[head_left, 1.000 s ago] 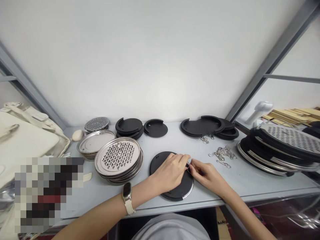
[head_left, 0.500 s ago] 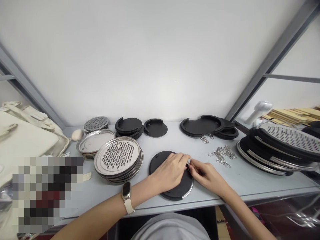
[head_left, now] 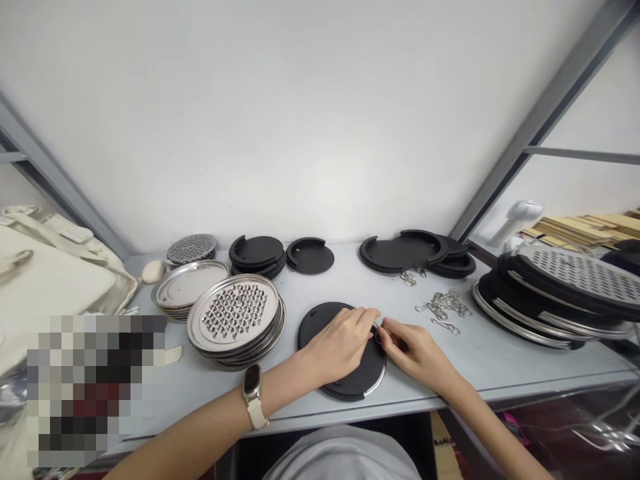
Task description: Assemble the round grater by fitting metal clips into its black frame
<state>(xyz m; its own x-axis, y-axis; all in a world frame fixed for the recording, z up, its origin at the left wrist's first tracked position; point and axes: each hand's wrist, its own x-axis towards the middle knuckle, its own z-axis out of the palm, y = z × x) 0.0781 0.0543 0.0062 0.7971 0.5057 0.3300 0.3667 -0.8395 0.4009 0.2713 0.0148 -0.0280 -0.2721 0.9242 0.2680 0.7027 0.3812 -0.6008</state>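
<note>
A round black holder with a metal grater edge showing along its lower right rim lies on the table in front of me. My left hand rests across it, fingers closed over its right edge. Just beside that edge, my right hand pinches a small metal wire clip, mostly hidden by the fingertips. Both hands' fingertips nearly meet at this clip. A loose pile of similar clips lies to the right.
Round metal graters are stacked to the left, with metal discs behind. Black holders line the wall. At right stands a pile of graters in black holders. A cream bag lies far left.
The view has shifted very slightly. Both hands stay at the right edge of the black holder, with almost no visible movement.
</note>
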